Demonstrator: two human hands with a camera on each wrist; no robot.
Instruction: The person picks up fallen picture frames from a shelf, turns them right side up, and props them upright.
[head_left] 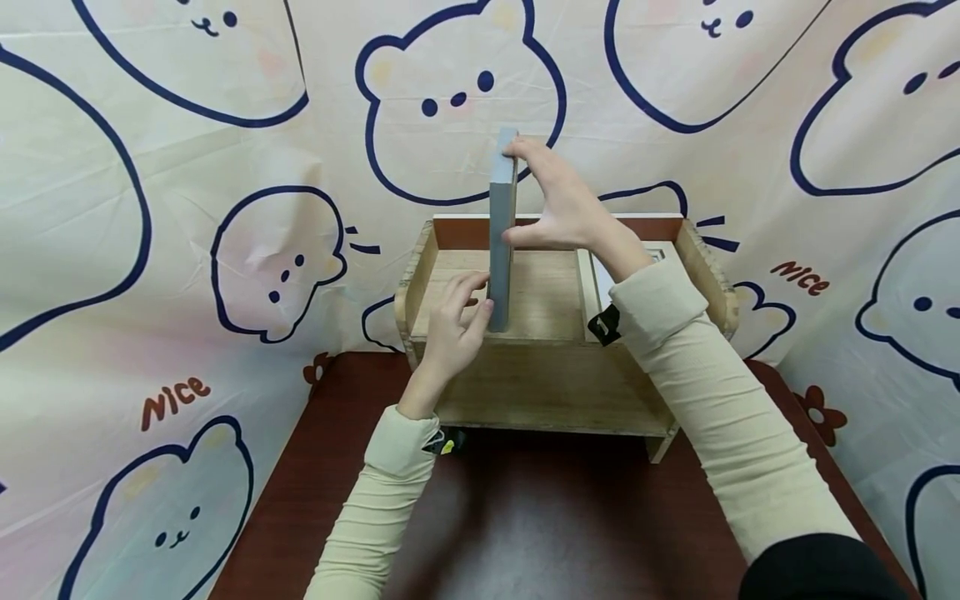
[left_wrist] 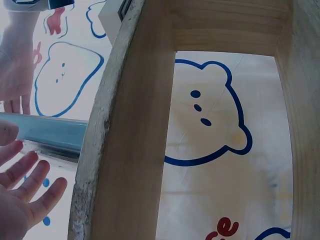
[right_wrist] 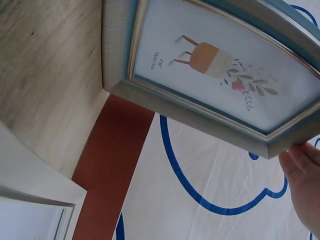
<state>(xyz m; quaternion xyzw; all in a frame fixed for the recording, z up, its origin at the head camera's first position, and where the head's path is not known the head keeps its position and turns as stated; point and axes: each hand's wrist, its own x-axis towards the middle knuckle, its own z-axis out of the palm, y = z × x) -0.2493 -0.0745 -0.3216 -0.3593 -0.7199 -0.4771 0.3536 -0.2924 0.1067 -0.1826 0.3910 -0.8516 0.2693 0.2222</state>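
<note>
A blue-grey picture frame (head_left: 500, 242) stands upright on the wooden shelf unit (head_left: 543, 287), edge-on in the head view. The right wrist view shows the face of this picture frame (right_wrist: 200, 107), with a print of a plant in a pot on legs. My right hand (head_left: 566, 204) holds its far side, fingers at the top and thumb lower down. By the lower near edge is my left hand (head_left: 453, 325), thumb and fingertips touching the frame. In the left wrist view the fingers of my left hand (left_wrist: 25, 190) are spread and fairly straight beside the blue-grey edge.
A white picture frame (head_left: 596, 275) rests at the right of the shelf, partly behind my right forearm. The shelf unit has raised side walls (head_left: 705, 275) and a reddish-brown back strip (right_wrist: 117, 140). It stands on a dark red-brown table (head_left: 555, 517) before a cartoon-printed cloth (head_left: 307, 150).
</note>
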